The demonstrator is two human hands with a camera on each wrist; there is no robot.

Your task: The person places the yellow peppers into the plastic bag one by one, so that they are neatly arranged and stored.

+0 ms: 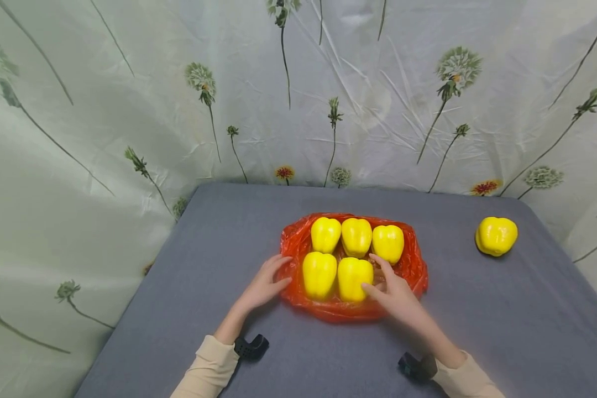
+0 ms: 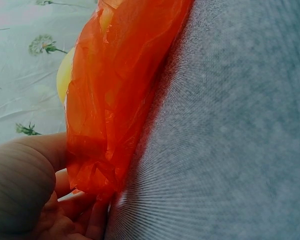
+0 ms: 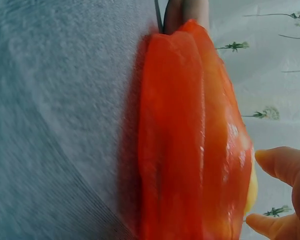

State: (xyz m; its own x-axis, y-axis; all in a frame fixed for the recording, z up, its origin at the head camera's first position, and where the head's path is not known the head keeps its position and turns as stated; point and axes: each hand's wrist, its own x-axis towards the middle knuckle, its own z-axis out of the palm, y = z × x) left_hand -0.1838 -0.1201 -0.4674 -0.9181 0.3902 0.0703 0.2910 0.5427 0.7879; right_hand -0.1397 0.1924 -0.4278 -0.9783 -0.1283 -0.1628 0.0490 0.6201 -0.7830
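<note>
A red plastic bag [image 1: 298, 232] lies spread wide on the table, its rim folded low. Inside stand several yellow bell peppers: three at the back, including a back-left one [image 1: 325, 235], and two in front. My left hand [image 1: 266, 283] holds the bag's left edge, with the thumb and fingers about the thin plastic [image 2: 110, 100]. Over the bag's right part, my right hand [image 1: 395, 296] spreads its thumb and fingers beside the front-right bell pepper [image 1: 354, 279]. The thumb tip appears to touch that pepper. In the right wrist view, the bag's wall [image 3: 180, 140] hides most of the contents.
Another yellow bell pepper [image 1: 496, 236] rests alone on the right of the grey cloth-covered table [image 1: 219, 232]. Behind the table hangs a pale curtain [image 1: 358, 110] with a dandelion print. Dark wrist devices [image 1: 251, 347] sit at both cuffs.
</note>
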